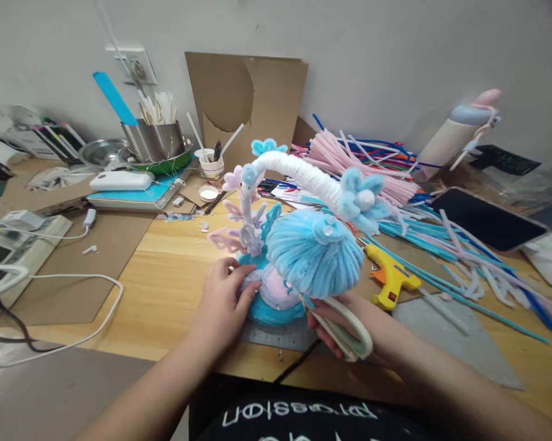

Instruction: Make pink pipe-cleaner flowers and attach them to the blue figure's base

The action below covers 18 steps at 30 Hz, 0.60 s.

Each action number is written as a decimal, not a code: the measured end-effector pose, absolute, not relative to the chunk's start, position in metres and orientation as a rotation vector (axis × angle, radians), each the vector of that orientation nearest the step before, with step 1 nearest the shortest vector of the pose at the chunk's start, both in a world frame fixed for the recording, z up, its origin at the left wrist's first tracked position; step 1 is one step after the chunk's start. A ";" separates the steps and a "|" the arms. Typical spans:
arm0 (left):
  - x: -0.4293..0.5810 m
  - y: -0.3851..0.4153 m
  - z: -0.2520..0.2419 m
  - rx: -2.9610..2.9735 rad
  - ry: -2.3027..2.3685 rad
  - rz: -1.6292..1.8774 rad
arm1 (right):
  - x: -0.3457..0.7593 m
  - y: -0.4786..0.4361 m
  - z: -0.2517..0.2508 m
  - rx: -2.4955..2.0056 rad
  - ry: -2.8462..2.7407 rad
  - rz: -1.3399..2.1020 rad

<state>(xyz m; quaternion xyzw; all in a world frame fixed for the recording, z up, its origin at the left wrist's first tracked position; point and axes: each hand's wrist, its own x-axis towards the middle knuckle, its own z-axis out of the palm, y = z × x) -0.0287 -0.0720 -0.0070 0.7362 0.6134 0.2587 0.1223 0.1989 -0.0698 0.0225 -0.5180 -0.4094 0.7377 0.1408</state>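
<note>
A fuzzy pipe-cleaner craft figure (315, 248) in light blue, white and pink stands on the wooden table (165, 275), with a white arched handle and small flowers on top. My left hand (223, 303) rests against its left base, fingers curled and pressing on the pale pink and blue bottom part. My right hand (344, 327) is closed round the pale green handles of a pair of scissors (347, 331), just under the figure's blue pom-pom. The scissor blades are hidden behind the figure.
A yellow glue gun (390, 278) lies right of the figure. Beyond it are a heap of pink and blue pipe cleaners (372, 165), a black tablet (487, 217), cardboard (248, 101), a steel pot (154, 141), a small cup (211, 164) and white cables (73, 324) at left.
</note>
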 end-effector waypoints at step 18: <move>-0.054 -0.002 -0.002 2.060 1.569 0.789 | 0.222 -0.053 0.018 -1.446 -1.282 2.154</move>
